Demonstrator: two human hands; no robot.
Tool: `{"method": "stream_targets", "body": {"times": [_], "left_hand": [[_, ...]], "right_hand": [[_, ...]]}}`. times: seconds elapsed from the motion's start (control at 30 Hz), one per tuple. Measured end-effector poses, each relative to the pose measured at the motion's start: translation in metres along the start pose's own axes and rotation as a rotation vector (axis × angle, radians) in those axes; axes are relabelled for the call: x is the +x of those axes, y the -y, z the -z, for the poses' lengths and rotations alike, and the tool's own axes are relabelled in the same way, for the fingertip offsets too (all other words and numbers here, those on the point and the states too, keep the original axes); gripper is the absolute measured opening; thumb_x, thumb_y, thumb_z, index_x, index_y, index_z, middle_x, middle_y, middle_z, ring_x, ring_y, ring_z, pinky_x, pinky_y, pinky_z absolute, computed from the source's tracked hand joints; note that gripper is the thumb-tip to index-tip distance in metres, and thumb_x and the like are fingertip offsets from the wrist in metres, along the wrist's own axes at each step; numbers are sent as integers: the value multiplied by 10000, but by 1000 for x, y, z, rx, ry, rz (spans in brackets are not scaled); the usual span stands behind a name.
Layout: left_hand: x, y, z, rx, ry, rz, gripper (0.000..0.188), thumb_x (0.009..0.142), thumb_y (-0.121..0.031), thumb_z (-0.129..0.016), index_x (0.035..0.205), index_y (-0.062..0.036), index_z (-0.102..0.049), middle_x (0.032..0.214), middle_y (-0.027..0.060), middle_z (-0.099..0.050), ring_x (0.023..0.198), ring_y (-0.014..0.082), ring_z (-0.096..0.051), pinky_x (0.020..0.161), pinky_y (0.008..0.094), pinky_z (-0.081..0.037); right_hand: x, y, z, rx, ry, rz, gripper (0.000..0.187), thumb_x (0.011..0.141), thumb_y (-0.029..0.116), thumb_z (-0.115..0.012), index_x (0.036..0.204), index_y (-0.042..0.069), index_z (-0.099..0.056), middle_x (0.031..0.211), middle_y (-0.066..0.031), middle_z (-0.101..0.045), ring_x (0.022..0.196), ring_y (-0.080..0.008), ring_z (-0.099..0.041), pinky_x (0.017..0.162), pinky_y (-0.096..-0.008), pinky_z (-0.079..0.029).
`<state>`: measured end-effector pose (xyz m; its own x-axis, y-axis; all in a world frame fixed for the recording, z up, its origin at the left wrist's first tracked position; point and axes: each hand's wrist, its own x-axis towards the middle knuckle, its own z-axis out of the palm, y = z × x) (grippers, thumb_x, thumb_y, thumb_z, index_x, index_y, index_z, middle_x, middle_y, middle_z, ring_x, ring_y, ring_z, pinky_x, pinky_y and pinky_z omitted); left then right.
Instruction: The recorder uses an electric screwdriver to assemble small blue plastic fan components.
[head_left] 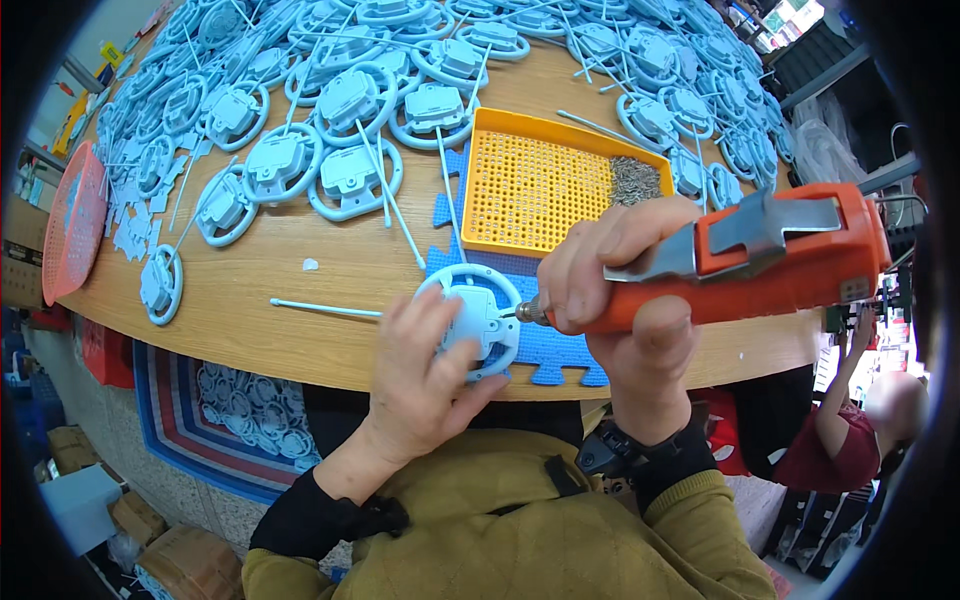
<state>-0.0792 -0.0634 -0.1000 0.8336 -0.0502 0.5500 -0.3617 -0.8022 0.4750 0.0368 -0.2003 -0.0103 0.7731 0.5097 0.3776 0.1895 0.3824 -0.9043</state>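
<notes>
My right hand [625,270] is wrapped round an orange power screwdriver [770,265] with a metal clip on its side. Its bit points left and meets the right side of a light-blue plastic wheel-shaped part [490,300], which has a flat centre plate and a thin rod [330,308] reaching left. With my left hand [425,370] I hold this part at its near left side, thumb along the rim, fingers over the plate and slightly blurred. A blue foam mat [555,347] lies beneath it.
Just beyond the part, a yellow perforated tray [530,185] carries a heap of small screws [635,182] at its right. Similar blue wheel parts [350,105] pile up across the back. A pink basket [75,225] stands at the left edge. Another person [845,430] is at the right.
</notes>
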Motion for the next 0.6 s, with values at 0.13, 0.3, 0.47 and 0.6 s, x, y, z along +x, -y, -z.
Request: {"method": "stream_targets", "body": {"times": [0.13,0.3,0.47,0.6], "left_hand": [[6,5,5,61,119,217,728,666,-301,-780,1281,-70,-465,1279,170,-434,1269,362,-361,1053,594,-164],[12,2,4,140,120,243,700,636,-317,-802,1211,-68,-488,1155,131,-449,1202,333,-407,1055,605,-144],[13,5,1,93,98,260,695,607,-315,-823,1168,-67,-497,1149,125,-432,1147,317,-427,1059,599,-148],[12,11,2,82,106,255,711,596,-309,-830,1173,-63,-494,1168,132,-421,1122,313,-435,1057,590,-162]], "right_hand": [[-2,0,-3,-22,21,6,508,808,483,-682,966,52,-465,647,-49,-516,544,-158,-513,525,-305,-453],[-3,-5,-4,-55,37,0,502,811,483,-678,956,55,-461,647,-45,-511,550,-154,-509,541,-306,-458],[-7,-10,-4,-103,22,24,476,812,453,-690,945,57,-460,666,-51,-528,586,-162,-527,565,-310,-463],[-2,-18,1,-146,200,75,464,808,434,-702,937,60,-460,669,-55,-534,581,-166,-526,559,-310,-462]]}}
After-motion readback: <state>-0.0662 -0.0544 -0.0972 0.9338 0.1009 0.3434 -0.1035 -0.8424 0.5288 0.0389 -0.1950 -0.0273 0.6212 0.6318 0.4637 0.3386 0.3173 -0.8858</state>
